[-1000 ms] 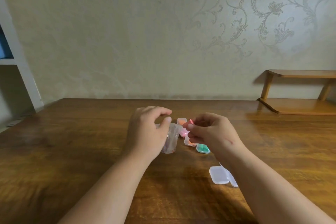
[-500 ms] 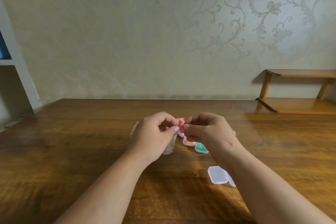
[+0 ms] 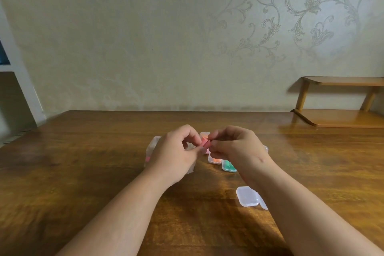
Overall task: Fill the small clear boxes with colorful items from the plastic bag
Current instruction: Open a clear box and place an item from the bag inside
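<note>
One small pink item (image 3: 205, 144) is held above the middle of the wooden worktop (image 3: 83, 162), pinched from both sides. The left hand (image 3: 176, 151) grasps it with thumb and curled forefinger. The right hand (image 3: 236, 147) grips its other end with curled fingertips.

One crumpled clear plastic bag (image 3: 152, 147) lies on the worktop under and behind the left hand. It is mostly hidden, with a spot of pink showing through its near end.

Three small clear boxes with coloured contents show between and under the hands: a far box (image 3: 204, 135) with an orange-pink glow, an orange box (image 3: 215, 160), and a green box (image 3: 228, 166) just beside it. A pinkish patch under the held item may be a fourth; I cannot tell.

Nearer the front edge sits one empty box (image 3: 248, 196). A second clear piece (image 3: 263, 204) touches it, half hidden by the right forearm.

A wooden shelf (image 3: 342, 118) stands at the far right corner against a patterned wall (image 3: 145, 37).
</note>
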Available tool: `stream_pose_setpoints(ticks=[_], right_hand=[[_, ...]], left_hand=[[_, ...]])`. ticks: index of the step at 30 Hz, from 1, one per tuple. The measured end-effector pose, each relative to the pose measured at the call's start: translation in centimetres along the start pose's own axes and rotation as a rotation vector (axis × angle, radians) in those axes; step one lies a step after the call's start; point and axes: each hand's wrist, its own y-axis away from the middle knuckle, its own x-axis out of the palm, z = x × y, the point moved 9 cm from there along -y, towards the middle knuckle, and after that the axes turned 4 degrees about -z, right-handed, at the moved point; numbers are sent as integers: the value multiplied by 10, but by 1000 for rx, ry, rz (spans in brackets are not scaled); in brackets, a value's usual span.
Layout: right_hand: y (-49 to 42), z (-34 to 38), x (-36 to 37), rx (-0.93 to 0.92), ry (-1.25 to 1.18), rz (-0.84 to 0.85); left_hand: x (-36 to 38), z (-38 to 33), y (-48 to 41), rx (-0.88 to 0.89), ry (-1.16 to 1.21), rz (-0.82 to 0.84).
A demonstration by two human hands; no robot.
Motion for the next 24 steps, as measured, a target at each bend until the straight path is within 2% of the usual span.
stream_pose_setpoints(ticks=[8, 9, 11, 13, 15, 20, 24], right_hand=[[1, -4, 2, 80, -50, 41], [0, -3, -1, 78, 29, 32], [-5, 1, -8, 9, 435, 28], [-3, -5, -6, 26, 814, 161], [2, -17, -7, 104, 1030, 301], [8, -14, -2, 30, 1026, 396], [15, -18, -3, 21, 1140, 504]], left_hand=[[-1, -2, 3, 7, -58, 10], [-2, -3, 2, 13, -60, -8], [-5, -5, 3, 27, -37, -40], [-7, -5, 3, 32, -6, -52], [-7, -5, 3, 35, 4, -53], [-5, -5, 2, 47, 10, -53], [-6, -4, 0, 57, 26, -58]])
